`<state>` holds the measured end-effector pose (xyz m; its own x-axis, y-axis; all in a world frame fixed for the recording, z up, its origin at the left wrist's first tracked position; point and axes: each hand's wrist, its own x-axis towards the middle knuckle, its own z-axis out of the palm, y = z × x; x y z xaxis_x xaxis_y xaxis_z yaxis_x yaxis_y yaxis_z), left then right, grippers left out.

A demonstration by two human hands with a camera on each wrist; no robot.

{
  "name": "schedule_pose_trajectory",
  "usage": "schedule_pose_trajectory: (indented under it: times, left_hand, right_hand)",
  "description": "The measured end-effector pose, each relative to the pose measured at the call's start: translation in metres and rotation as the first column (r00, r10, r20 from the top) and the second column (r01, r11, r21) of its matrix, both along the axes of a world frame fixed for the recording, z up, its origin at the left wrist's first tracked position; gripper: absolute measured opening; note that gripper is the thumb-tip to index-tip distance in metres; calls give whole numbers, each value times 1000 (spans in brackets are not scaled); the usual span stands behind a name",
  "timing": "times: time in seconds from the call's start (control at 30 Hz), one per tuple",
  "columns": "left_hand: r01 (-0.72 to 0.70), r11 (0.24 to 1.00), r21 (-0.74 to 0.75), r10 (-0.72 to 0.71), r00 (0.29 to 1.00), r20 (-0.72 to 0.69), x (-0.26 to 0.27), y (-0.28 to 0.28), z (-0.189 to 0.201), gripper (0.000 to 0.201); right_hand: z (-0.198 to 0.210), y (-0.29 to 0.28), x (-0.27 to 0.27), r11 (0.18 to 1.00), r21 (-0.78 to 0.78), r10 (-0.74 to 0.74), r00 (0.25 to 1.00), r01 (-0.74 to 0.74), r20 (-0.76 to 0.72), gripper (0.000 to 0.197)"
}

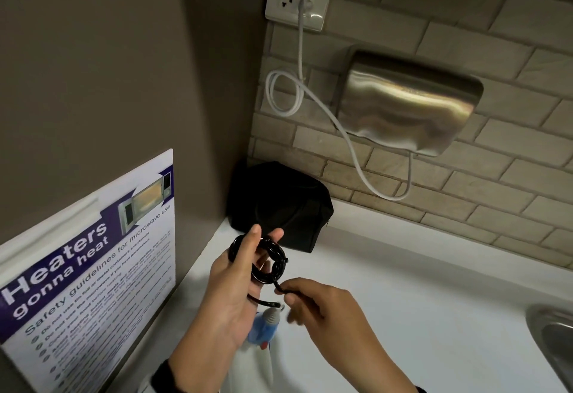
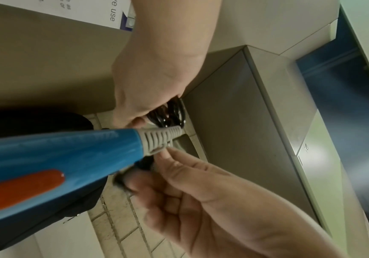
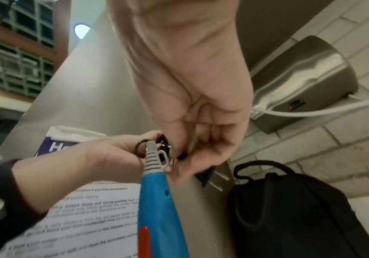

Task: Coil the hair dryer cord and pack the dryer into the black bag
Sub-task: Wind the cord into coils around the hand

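Note:
My left hand [image 1: 265, 237] holds a coil of black cord [image 1: 273, 264] between thumb and fingers, above the white counter [image 1: 403, 299]. My right hand [image 1: 286, 293] pinches the loose run of cord just below the coil. The hair dryer's blue handle [image 1: 260, 327], with a grey strain relief and a red switch, points up between my hands; its lower part is blurred. The black bag [image 1: 279, 206] stands in the corner behind them. In the left wrist view the handle [image 2: 57, 157] crosses the bag [image 2: 24, 122]. The right wrist view shows my right hand [image 3: 179, 155] beside the handle [image 3: 156, 200].
A steel hand dryer [image 1: 409, 107] hangs on the brick wall, its white cable [image 1: 350, 150] running to a socket [image 1: 297, 2]. A microwave safety poster [image 1: 86, 268] leans on the left wall. A metal sink [image 1: 552, 340] sits at the right edge.

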<state>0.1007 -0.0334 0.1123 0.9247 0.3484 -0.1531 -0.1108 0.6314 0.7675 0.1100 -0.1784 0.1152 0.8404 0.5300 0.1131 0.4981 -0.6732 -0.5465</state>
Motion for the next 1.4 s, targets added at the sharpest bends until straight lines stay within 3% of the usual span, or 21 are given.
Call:
schedule_pose_trajectory:
  times: [0.2,0.3,0.43,0.47,0.57,0.67,0.8,0.93,1.03,1.17,1.33,1.4]
  left_hand:
    - [-16,981,195,28,998,-57,-4,-6,-1,42]
    - [-81,962,263,93,995,-36,-2,-9,-2,45]
    - [-62,931,360,65,998,4,-2,-11,-4,42]
    - [-54,919,391,49,999,22,-2,-11,-7,43]
    - [-23,866,500,-3,999,52,-2,-8,-11,43]
    - [-45,818,574,-6,996,86,-3,-5,-11,31]
    - [-70,757,649,-1,994,109,-2,-1,-11,38]
    - [-84,710,699,-9,992,129,-4,-1,-8,37]
    - [-119,715,689,21,989,149,-4,2,-9,36]
    - [-32,756,654,-62,991,121,-7,7,-3,27]
    - [-114,604,789,-10,989,151,-8,10,-3,24]
    - [-156,504,849,32,986,162,-8,11,-5,21]
  right_hand:
    - [11,9,-6,950,310,134,927,-20,-351,42]
    - [13,12,-8,934,355,126,907,27,-401,36]
    - [13,17,-7,904,396,5,924,158,-381,52]
    - [13,17,-6,898,405,-9,928,171,-373,50]
    - [15,17,-5,894,424,-8,954,141,-300,19]
    - [15,13,-1,894,418,-61,969,160,-241,22]
    - [16,12,1,915,380,-46,972,134,-232,23]
    - [20,10,3,926,369,-62,997,77,-52,15]
    - [23,8,7,926,373,-48,998,59,-38,11]
    - [23,4,12,923,376,-81,997,82,-20,13]
    - [19,5,10,968,245,-99,974,48,203,18]
    - [19,5,11,985,171,-82,966,40,247,19]
